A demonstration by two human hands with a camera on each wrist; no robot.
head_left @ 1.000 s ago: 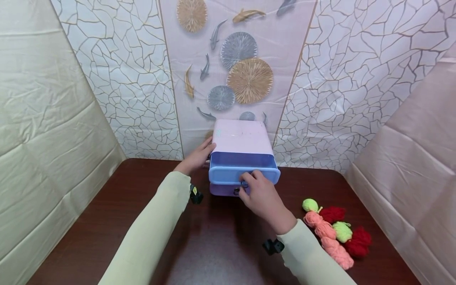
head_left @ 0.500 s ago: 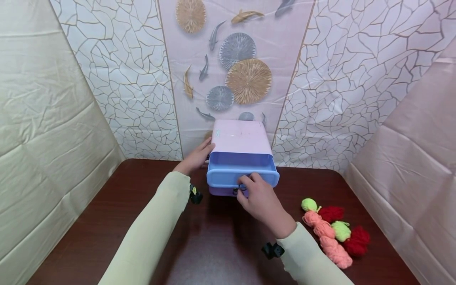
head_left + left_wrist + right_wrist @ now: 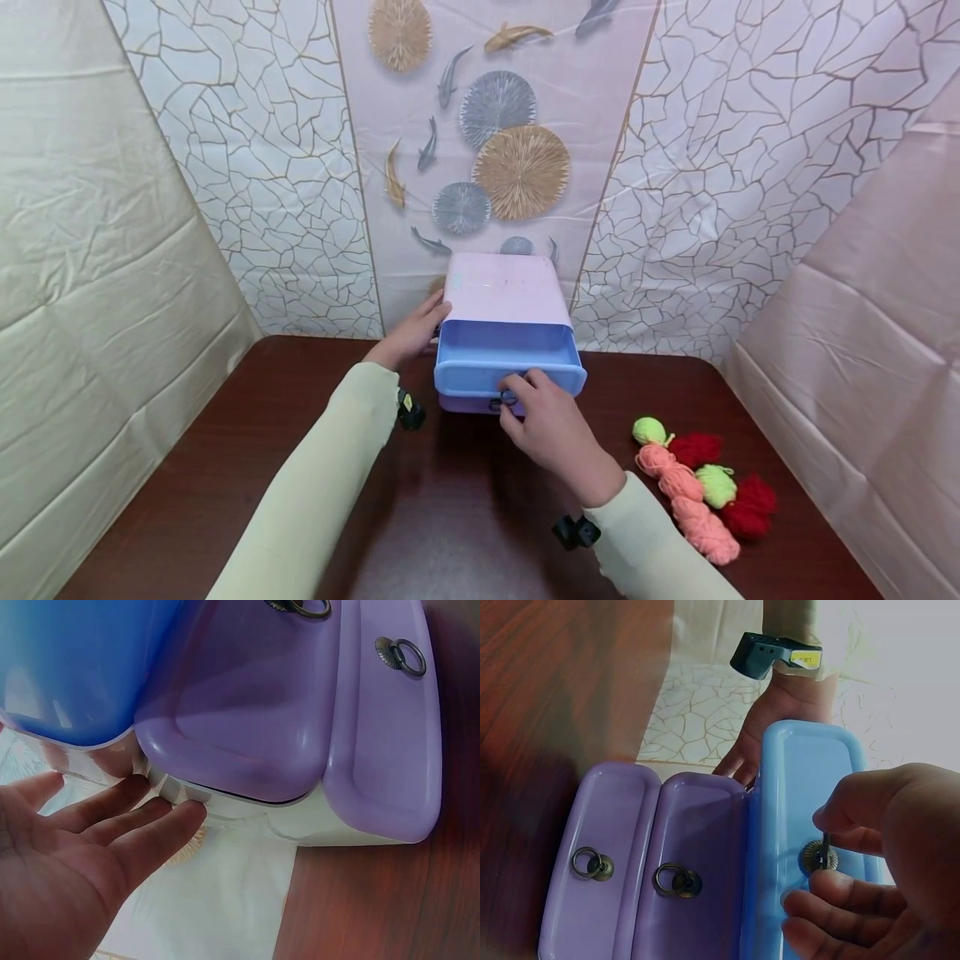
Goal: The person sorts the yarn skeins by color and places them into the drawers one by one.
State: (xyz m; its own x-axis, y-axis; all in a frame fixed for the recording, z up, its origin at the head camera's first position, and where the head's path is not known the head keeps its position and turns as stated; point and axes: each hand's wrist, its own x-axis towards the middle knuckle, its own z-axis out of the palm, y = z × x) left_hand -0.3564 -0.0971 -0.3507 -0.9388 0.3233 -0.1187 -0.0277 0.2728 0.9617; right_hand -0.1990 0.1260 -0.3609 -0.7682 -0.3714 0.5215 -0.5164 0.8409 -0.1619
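Note:
A small drawer cabinet (image 3: 506, 287) with a pale pink top stands at the back of the table. Its top blue drawer (image 3: 465, 379) is pulled well out, and its inside shows bare. My right hand (image 3: 551, 429) pinches the brass ring pull (image 3: 826, 851) on that drawer's front between thumb and fingers. Against the cabinet's left side rests my left hand (image 3: 411, 333), fingers extended and fingertips touching the wall in the left wrist view. Below the blue drawer sit two purple drawers (image 3: 697, 840), pushed in, each with a ring pull.
To the right on the dark wooden table (image 3: 442, 533) lie coral yarn skeins (image 3: 678, 481), green yarn balls (image 3: 648, 431) and red yarn bundles (image 3: 750, 507). A patterned cloth wall (image 3: 300, 167) rises behind the cabinet. Each wrist wears a black camera (image 3: 576, 531).
My right hand has drawn the blue drawer a little further out toward me, by its ring pull. My left hand has stayed against the cabinet's side.

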